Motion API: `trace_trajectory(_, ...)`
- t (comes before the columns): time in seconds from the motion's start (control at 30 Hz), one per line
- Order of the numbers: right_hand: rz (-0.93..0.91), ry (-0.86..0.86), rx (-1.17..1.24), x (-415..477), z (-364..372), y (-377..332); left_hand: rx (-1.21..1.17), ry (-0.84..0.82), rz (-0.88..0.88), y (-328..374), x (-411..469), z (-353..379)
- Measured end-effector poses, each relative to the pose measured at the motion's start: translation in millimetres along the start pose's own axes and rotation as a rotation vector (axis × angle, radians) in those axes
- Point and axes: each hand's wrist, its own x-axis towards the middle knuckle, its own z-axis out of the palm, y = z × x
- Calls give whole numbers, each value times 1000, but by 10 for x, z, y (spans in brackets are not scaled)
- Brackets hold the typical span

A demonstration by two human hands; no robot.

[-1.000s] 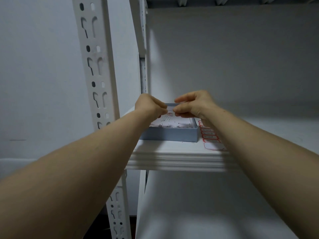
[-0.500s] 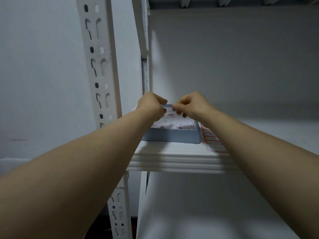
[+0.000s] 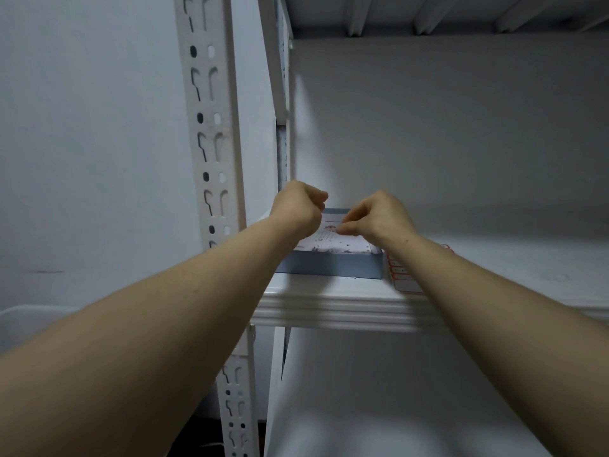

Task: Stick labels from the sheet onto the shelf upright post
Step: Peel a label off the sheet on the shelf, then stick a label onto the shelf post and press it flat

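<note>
The white slotted upright post stands at the left of the shelf. A label sheet with red-bordered labels lies on the shelf board, partly hidden under my right forearm. My left hand is curled into a fist beside the post's inner face, and nothing shows in it. My right hand hovers over the blue box. Its thumb and fingers pinch a tiny label piece, which is hard to make out.
The blue box holds a white paper speckled with small red and dark scraps. The white shelf board juts toward me, a second post rises behind it, and another shelf sits overhead. A grey wall fills the left.
My hands were pinched together above the box. Now they have come apart: the left has moved up and left toward the post, and the right stays over the box.
</note>
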Motion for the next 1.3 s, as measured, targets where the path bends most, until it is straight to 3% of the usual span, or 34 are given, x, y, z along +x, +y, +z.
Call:
trace_trajectory(0.13, 6, -7, 4, -63, -14, -45, -50, 69, 30, -44, -34, -102)
trace_trajectory(0.23, -34, 99, 138, -167, -8, -184, -53, 92, 77, -26, -115, -178)
trace_trajectory(0.33, -106, 100, 266, -295, 82, -367, -52, 133, 174, -24, -266, -266)
trace_trajectory(0.57, -140, -35, 497, -648, 458, -629, 70, 499, 478, -348, -770, -542)
trace_trajectory(0.7, -153, -52, 473, -842, 643, -781, -125, 550, 155, -653, -878, -747)
trace_trajectory(0.77, -149, -82, 474, -908, 691, -839, -264, 470, -45, -734, -927, -818)
trace_trajectory(0.87, -162, -109, 514, -948, 702, -933, -418, 255, -196, -798, -962, -853)
trace_trajectory(1.03, -196, -107, 537, -887, 722, -1048, -486, 86, -189, -948, -951, -834)
trace_trajectory(1.3, -167, -113, 531, -785, 773, -1007, -461, 138, -199, -977, -890, -738)
